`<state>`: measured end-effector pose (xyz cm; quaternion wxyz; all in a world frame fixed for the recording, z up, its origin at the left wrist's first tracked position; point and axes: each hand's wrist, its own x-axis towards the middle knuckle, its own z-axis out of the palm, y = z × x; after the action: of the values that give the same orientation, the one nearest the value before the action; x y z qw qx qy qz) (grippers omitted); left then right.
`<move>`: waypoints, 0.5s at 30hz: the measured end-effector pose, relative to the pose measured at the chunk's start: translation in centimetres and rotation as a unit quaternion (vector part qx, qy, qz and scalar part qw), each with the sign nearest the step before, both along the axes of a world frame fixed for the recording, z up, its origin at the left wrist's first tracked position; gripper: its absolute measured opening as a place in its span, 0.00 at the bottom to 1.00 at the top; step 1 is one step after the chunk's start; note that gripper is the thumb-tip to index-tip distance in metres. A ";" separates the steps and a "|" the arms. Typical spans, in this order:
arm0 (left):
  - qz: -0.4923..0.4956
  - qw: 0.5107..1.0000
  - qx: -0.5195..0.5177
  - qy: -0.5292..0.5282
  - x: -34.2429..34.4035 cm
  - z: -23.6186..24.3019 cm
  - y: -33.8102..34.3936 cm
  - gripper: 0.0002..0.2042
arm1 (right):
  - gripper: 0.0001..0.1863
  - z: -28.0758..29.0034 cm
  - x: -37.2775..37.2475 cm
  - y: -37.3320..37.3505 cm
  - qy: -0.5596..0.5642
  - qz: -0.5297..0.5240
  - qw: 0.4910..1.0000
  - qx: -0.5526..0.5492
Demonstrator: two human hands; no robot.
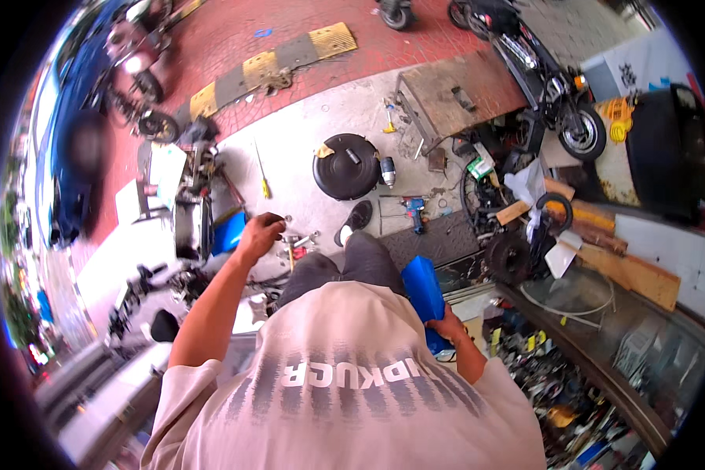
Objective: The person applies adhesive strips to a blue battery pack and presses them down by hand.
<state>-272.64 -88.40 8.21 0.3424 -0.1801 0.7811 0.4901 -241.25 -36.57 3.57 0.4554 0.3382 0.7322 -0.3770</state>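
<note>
My left hand (262, 233) hangs over the pale floor with its fingers loosely bent and nothing visible in them, close to scattered wrenches (296, 244). At my right side, my right hand (446, 326) grips a blue panel (421, 288). Ahead of my feet lies a round black seat-like object (345, 176) with a grey drill (388, 171) beside it. A blue power tool (413, 214) rests near a dark mat (446, 243). A yellow-handled screwdriver (264, 180) is on the floor.
Motorbike parts and another blue piece (229, 233) stand to my left. A wooden bench (454, 90), a black scooter (572, 125) and leaning boards (627, 274) line the right. Behind are a glass-topped case (583, 313), striped ramps (325, 41) and a blue car (66, 196).
</note>
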 end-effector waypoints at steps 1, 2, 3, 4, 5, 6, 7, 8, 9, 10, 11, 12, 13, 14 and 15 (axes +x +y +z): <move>-0.072 0.997 -0.040 0.011 -2.5 0.3 1.5 0.18 | 0.54 -0.4 -2.4 -0.5 -0.015 0.021 1.000 0.013; -0.144 0.987 -0.075 0.020 -4.6 0.6 3.1 0.18 | 0.55 -0.2 -4.2 -0.9 -0.033 0.043 0.998 0.027; -0.243 0.962 -0.105 0.067 -7.2 1.6 5.3 0.19 | 0.57 -0.6 -5.4 -1.1 -0.040 0.047 0.998 0.030; -0.338 0.924 -0.133 0.120 -10.0 2.4 7.2 0.19 | 0.57 -0.4 -6.8 -1.0 -0.035 0.053 0.997 0.032; -0.372 0.914 -0.120 0.105 -12.2 1.5 8.0 0.18 | 0.58 0.4 -9.1 -1.4 -0.025 0.060 0.997 0.030; -0.402 0.904 -0.123 0.076 -14.4 3.0 11.2 0.20 | 0.58 1.0 -11.0 -1.7 -0.016 0.061 0.997 0.035; -0.444 0.884 -0.117 0.082 -16.4 3.5 13.6 0.23 | 0.60 1.5 -12.5 -2.0 0.014 0.092 0.994 0.058; -0.509 0.848 -0.093 0.110 -18.1 3.6 16.1 0.27 | 0.61 2.6 -14.8 -2.5 0.035 0.123 0.990 0.063; -0.569 0.808 -0.068 0.137 -19.6 3.7 18.5 0.30 | 0.61 4.6 -18.2 -2.5 0.057 0.158 0.983 0.070; -0.630 0.756 -0.036 0.172 -21.0 3.7 20.9 0.34 | 0.61 6.8 -21.6 -2.6 0.077 0.190 0.976 0.079; -0.686 0.696 -0.002 0.212 -22.5 3.4 23.3 0.38 | 0.61 9.0 -25.4 -2.8 0.075 0.206 0.973 0.075; -0.730 0.635 0.030 0.252 -23.9 3.0 25.4 0.41 | 0.60 10.4 -28.7 -3.1 0.111 0.217 0.966 0.082; -0.760 0.579 0.059 0.289 -25.2 2.8 27.3 0.45 | 0.58 11.8 -31.5 -3.6 0.144 0.226 0.959 0.090; -0.780 0.529 0.089 0.323 -26.6 2.8 29.1 0.49 | 0.57 13.1 -34.3 -4.2 0.174 0.233 0.951 0.101; -0.784 0.501 0.114 0.347 -28.4 3.5 30.1 0.49 | 0.56 14.5 -37.3 -4.8 0.194 0.226 0.950 0.095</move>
<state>-301.07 -58.29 11.72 0.3051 0.7317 0.5959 0.1285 -278.58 -41.41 18.04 0.3439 0.1255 0.8960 -0.2512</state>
